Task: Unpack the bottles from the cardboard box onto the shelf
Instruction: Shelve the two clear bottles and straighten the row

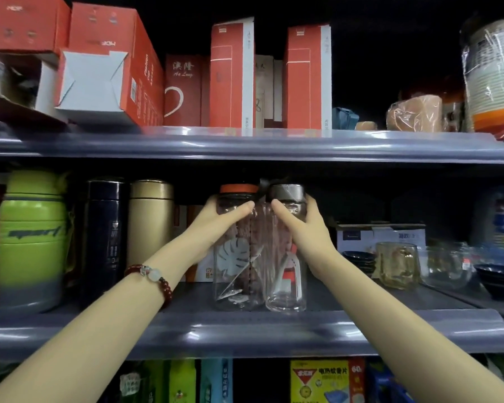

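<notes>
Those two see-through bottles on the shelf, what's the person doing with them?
A person is putting two clear bottles on the middle shelf. The left hand grips the bottle with the orange lid, and the right hand grips the bottle with the silver lid. Both bottles stand upright, side by side, near the shelf's front edge. A gold flask and a green flask stand to their left. No cardboard box is in view.

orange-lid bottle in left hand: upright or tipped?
Upright. The orange-lid bottle stands base-down on the middle shelf, lid on top, with the left hand around its upper part.
</notes>
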Tool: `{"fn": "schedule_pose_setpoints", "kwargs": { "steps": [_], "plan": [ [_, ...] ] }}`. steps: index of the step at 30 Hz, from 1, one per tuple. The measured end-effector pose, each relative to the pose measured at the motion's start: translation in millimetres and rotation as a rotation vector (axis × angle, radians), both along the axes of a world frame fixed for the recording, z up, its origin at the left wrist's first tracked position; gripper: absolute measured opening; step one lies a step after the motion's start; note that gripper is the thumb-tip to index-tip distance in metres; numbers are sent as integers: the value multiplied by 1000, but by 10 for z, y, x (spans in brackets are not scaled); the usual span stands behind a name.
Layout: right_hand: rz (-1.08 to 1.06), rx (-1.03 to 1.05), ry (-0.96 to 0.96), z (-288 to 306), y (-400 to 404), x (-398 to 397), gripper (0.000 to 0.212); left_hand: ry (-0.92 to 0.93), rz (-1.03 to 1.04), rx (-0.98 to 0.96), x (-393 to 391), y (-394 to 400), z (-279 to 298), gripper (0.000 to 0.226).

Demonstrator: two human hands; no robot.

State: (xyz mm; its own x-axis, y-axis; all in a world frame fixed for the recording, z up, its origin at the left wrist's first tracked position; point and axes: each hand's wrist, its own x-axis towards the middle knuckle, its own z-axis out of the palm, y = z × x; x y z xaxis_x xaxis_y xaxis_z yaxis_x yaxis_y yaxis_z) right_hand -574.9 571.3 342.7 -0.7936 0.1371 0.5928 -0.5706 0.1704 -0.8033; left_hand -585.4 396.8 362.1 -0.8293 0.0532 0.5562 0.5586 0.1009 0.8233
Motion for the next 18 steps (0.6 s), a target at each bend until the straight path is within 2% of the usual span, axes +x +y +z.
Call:
{"fn": "schedule_pose_setpoints", "kwargs": {
  "steps": [1, 4, 6, 8, 11, 14, 16, 18],
  "plan": [
    [30, 2, -7, -16, 34, 8, 96, -2, -17, 0, 4, -24, -37, 54],
    [122, 52, -54, -116, 174, 106, 73, -58, -32, -60, 7, -151, -227, 94],
    [169, 128, -143, -219, 323, 93, 81, -156, -39, -105, -11, -248, -393, 121],
    [243, 236, -258, -274, 426, 81, 74, -270, -109, -95, -37, -334, -515, 137],
    [342, 313, -351, -285, 479, 80, 57, -404, -280, -144, -28, -379, -587, 131],
    [328, 318, -308, -319, 468, 91, 59, -404, -299, -171, -35, -411, -626, 126],
    [258, 327, -262, -373, 436, 97, 60, -349, -203, -214, -5, -391, -642, 128],
    [148, 335, -200, -436, 384, 96, 64, -234, 33, -327, 18, -307, -677, 125]
  ]
}}
